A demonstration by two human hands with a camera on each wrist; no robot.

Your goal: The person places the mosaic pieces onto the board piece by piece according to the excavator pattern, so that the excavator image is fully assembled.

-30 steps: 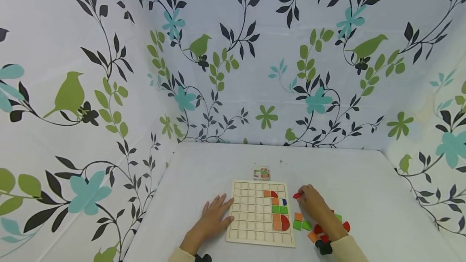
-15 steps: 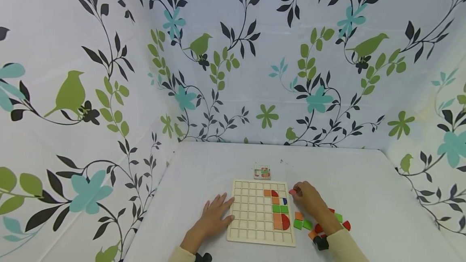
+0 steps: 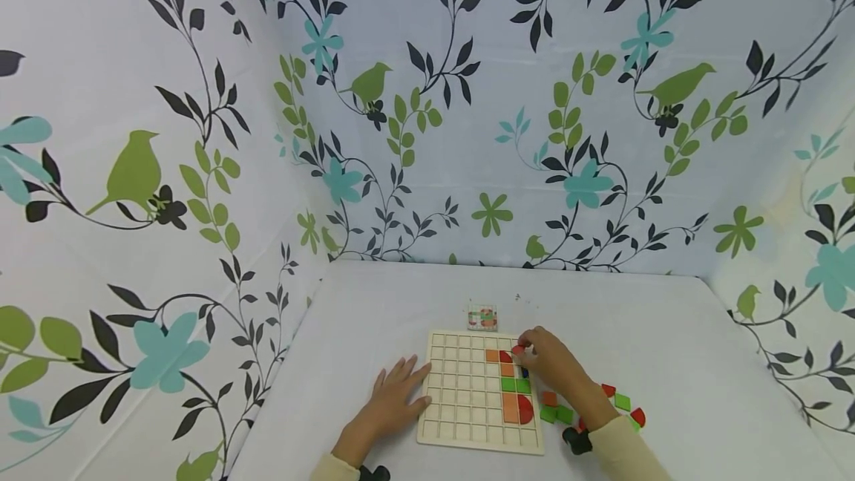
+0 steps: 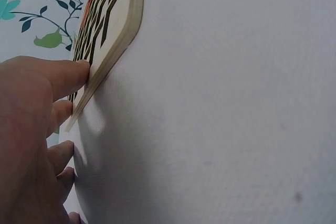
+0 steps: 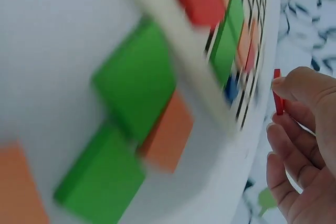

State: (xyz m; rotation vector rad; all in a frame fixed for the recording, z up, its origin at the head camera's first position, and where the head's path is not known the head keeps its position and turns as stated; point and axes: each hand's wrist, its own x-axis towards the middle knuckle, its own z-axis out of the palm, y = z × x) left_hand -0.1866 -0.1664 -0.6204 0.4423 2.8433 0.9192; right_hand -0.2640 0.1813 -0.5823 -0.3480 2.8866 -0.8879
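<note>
A pale wooden grid board (image 3: 461,392) lies on the white table, with orange, green and red pieces set in cells along its right side. My left hand (image 3: 394,396) rests flat by the board's left edge, its thumb (image 4: 73,80) touching the rim in the left wrist view. Between thumb and fingertips, my right hand (image 3: 551,358) pinches a small red piece (image 5: 278,93) above the board's upper right corner. The hand partly covers a blue piece (image 5: 231,88) in the board.
A small patterned card (image 3: 482,317) lies behind the board. Loose green pieces (image 5: 136,82), orange pieces (image 5: 169,132) and red pieces (image 3: 637,417) are scattered right of the board, some under the right forearm. A patterned cloth (image 3: 427,132) hangs behind the table.
My right hand has carried the red piece leftward, from beside the board to over its upper right corner. The left hand stays in place.
</note>
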